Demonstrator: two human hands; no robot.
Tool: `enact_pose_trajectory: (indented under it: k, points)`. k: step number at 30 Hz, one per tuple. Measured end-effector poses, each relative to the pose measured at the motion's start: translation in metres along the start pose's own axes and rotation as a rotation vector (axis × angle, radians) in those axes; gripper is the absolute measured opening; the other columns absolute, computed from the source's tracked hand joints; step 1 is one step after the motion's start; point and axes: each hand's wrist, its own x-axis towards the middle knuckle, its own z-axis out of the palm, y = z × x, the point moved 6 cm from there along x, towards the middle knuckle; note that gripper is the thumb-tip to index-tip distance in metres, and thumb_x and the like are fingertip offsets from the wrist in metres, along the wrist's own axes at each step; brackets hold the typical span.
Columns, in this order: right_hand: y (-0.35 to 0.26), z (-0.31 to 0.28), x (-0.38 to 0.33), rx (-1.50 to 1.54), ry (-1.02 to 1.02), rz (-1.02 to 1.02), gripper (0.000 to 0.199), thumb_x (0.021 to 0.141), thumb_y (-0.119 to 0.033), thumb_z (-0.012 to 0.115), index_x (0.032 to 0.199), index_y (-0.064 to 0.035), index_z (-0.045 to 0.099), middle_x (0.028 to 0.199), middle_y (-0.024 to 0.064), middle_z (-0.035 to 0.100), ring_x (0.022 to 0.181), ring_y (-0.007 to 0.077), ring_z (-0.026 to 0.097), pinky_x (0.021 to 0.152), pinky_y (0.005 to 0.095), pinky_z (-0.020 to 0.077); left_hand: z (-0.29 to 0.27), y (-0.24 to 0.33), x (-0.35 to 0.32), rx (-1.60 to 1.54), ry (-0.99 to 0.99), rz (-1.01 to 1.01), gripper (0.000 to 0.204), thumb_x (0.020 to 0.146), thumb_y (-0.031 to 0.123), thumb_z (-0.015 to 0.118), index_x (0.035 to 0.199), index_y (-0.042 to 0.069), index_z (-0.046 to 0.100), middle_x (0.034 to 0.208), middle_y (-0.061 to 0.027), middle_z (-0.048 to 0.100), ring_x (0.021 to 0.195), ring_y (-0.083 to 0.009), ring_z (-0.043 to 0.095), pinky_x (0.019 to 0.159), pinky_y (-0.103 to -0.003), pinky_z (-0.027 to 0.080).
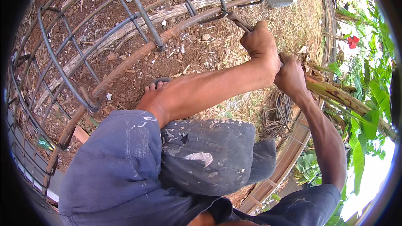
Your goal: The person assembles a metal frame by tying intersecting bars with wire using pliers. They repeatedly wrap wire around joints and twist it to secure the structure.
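Observation:
A cage of steel rebar (67, 75), with curved stirrups tied to long rusty bars (125, 65), lies over bare earth. A metal bending tool (239, 21) hooks onto a stirrup near the top middle. My left hand (261, 44) is closed around the tool's handle. Just behind it, my right hand (291, 77) also grips the handle's lower end, which is hidden inside both fists. Both arms are stretched out, away from my body.
My foot in a sandal (157, 84) stands on the soil beside the cage. My bent knee in paint-stained trousers (209, 155) fills the lower middle. A coil of tie wire (278, 115) lies under my right wrist. A cut plant stem (343, 96) and green leaves are at right.

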Motion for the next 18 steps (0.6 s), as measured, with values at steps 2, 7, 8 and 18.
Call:
enact_pose_trajectory:
  k: [2,7,8,18]
  points:
    - [0.008,0.014,-0.010,0.145,-0.059,-0.010,0.016,0.082,-0.015,0.060,0.088,-0.0003,0.062,0.084,0.0284,0.067,0.083,0.0450,0.065,0.074,0.0506,0.0496,-0.005,-0.003,-0.005,0.161,0.034,0.004,0.025,0.090,0.028,0.062,0.083,0.010,0.046,0.068,-0.0027,0.040,0.056,-0.0156,0.039,0.056,-0.036,0.036]
    - [0.017,0.051,-0.044,0.824,-0.470,0.156,0.031,0.086,-0.031,0.070,0.081,-0.0017,0.062,0.069,0.0076,0.062,0.063,0.0213,0.059,0.063,0.0367,0.0464,-0.014,0.001,-0.025,0.575,-0.487,0.246,0.042,0.092,0.047,0.062,0.095,0.007,0.053,0.082,-0.0026,0.050,0.078,-0.0106,0.048,0.066,-0.032,0.043]
    - [0.017,0.054,-0.053,0.973,-0.486,0.188,0.035,0.088,-0.037,0.070,0.080,-0.0030,0.062,0.067,0.0037,0.059,0.063,0.0160,0.055,0.062,0.0328,0.0446,-0.017,0.003,-0.016,0.574,-0.534,0.316,0.046,0.092,0.049,0.062,0.099,0.004,0.053,0.084,-0.0034,0.052,0.077,-0.0116,0.050,0.067,-0.032,0.043]
    - [0.036,0.085,-0.109,1.761,-0.553,0.416,0.052,0.102,-0.039,0.047,0.132,0.0033,0.045,0.100,0.0202,0.066,0.088,0.0305,0.069,0.061,0.0357,0.0587,-0.031,-0.022,0.038,1.254,-0.621,0.789,0.023,0.096,0.018,0.054,0.088,0.000,0.065,0.061,-0.0164,0.057,0.054,-0.0215,0.058,0.054,-0.040,0.042]
